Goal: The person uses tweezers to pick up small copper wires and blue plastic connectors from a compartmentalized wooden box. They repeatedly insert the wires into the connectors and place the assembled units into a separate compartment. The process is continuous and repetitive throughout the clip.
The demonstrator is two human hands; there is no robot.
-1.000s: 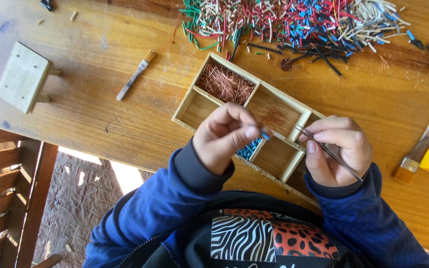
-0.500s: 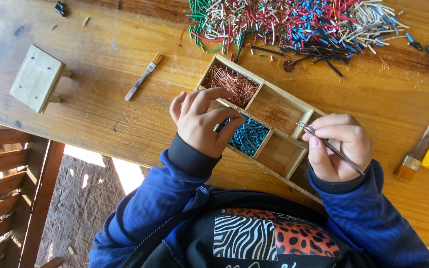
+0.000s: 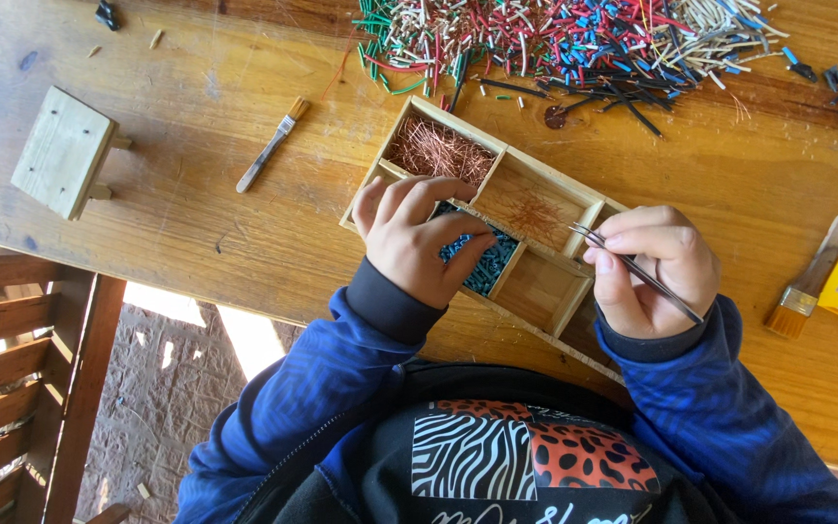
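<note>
- Left hand [image 3: 421, 240]: back up, fingers curled loosely downward, thumb tucked toward the palm side; nothing visibly pinched.
- Right hand [image 3: 654, 272]: fingers bunched in a pinch, thumb pressed against forefinger, wrist bent inward.
- Both forearms in blue sleeves with dark cuffs, angled inward from the torso, elbows spread.

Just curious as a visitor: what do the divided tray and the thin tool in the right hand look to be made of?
Divided tray: pale, seemingly unfinished wood, grain showing. Thin tool in the right hand: probably metal, slim, grey, slightly shiny.
</note>
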